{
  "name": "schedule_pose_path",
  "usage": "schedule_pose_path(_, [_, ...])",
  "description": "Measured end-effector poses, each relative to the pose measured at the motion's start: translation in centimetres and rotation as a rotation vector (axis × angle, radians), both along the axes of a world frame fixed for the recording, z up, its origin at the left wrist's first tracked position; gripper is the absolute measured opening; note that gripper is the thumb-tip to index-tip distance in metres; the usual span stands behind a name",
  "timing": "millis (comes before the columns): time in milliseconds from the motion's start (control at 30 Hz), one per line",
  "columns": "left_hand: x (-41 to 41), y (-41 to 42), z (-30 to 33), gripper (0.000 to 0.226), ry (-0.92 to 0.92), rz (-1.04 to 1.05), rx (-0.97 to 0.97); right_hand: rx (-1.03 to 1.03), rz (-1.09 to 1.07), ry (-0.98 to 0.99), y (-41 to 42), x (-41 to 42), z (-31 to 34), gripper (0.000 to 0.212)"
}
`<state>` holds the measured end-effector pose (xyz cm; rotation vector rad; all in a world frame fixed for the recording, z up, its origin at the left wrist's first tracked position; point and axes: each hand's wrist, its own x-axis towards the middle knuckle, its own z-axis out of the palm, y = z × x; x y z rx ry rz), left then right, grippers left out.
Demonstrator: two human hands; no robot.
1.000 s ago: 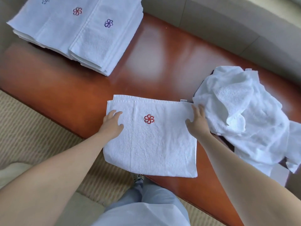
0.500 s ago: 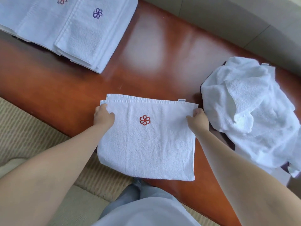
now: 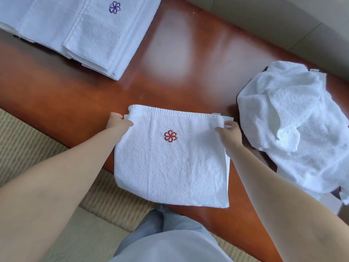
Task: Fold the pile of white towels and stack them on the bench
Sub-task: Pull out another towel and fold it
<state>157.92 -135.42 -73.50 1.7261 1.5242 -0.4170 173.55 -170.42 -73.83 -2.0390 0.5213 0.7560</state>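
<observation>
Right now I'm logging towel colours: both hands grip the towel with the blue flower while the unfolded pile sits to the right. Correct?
Not quite. In the head view, the towel held by the left hand and right hand carries a red flower. The unfolded pile is on the right.

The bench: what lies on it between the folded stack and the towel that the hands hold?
Nothing. In the head view the bench is bare, glossy wood between the folded stack and the towel held by the left hand and right hand.
</observation>
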Motion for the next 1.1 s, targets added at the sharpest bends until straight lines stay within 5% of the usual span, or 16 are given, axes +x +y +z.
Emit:
schedule_pose_path(300, [-1.2, 1.6, 0.1, 0.006, 0.057, -0.144, 0.015, 0.146, -0.053, -0.009, -0.8, -0.4, 0.9, 0.015])
schedule_pose_path(567, [-2.0, 1.8, 1.5, 0.045, -0.178, 0.091, 0.054, 0.089, -0.06, -0.115, -0.6, -1.4, 2.0, 0.011])
schedule_pose_path(700, [-2.4, 2.0, 2.1, 0.022, -0.287, 0.086, -0.012, 0.045, -0.108, -0.156, -1.9, -2.0, 3.3, 0.01])
schedule_pose_path(1100, [2.4, 2.9, -0.7, 0.016, -0.146, -0.488, 0.251, -0.166, -0.029, -0.219, -1.9, 0.1, 0.0, 0.013])
